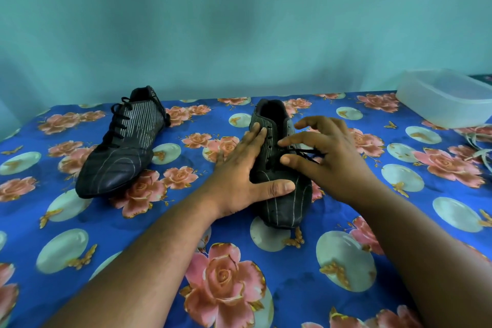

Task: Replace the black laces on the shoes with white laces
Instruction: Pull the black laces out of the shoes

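Head view: two black shoes are seen on a floral tablecloth (111, 224).
Near shoe (285, 194): pressed flat by the left hand (239, 168).
Right hand (319, 157): black lace (306, 152) is pinched.
Far shoe (125, 146): laced, left.
White laces (479, 146): right edge.

We saw bare tablecloth (149, 224) between the two shoes; the laced shoe (125, 144) blocked the left, a plastic box (447, 100) the far right.
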A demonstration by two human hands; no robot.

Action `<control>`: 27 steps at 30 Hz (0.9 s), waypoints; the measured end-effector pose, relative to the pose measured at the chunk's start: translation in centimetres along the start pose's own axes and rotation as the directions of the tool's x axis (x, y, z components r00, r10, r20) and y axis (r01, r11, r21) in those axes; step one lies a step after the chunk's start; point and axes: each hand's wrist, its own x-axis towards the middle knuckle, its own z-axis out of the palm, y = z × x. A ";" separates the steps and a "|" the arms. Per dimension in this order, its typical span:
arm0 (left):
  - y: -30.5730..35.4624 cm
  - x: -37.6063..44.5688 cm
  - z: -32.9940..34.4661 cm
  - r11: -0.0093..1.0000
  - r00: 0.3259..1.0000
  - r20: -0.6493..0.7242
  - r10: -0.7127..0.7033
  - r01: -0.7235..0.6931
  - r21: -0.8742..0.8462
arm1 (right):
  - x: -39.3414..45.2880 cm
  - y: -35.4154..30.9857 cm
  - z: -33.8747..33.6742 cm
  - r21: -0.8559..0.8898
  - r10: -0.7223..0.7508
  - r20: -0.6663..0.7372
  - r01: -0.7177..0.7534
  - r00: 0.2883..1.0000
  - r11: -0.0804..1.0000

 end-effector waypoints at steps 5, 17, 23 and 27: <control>-0.1 0.1 0.1 1.000 1.000 -0.009 0.005 -0.005 -0.014 | 0.0 0.2 0.1 0.045 -0.051 0.002 0.051 0.999 0.998; -0.4 0.1 0.3 1.000 1.000 -0.003 0.013 -0.013 -0.005 | 0.4 2.6 -3.1 0.113 0.232 -0.097 -0.221 0.968 0.969; -0.5 0.1 0.3 1.000 1.000 0.001 0.010 -0.010 -0.016 | 0.4 2.3 -2.3 0.076 -0.112 0.208 0.098 0.972 0.992; -0.3 0.1 0.2 1.000 1.000 0.003 0.001 -0.001 -0.013 | 0.4 2.5 -2.7 0.095 -0.131 0.184 0.115 0.974 0.989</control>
